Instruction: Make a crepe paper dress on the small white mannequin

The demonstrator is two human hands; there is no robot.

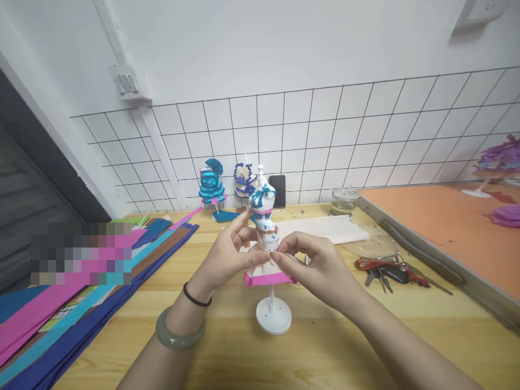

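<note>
A small white dress form (266, 222) with blue, pink and brown paper scraps on its torso stands upright on a round white base. Around its lower part hangs a pale paper skirt (270, 279) with a bright pink edge. My left hand (242, 244) wraps the left side of the form, its thumb pressed at the waist of the skirt. From the right, the thumb and forefinger of my right hand (298, 257) pinch the skirt's upper edge, close to the left thumb. The fingertips cover the pinched spot.
Coloured paper strips (154, 260) lie at the left. Two decorated forms (212, 184) and a phone (278, 190) stand at the back. A glass cup (344, 201), keys (392, 273) and an orange board (439, 227) are to the right. Pale paper (320, 229) lies behind the form.
</note>
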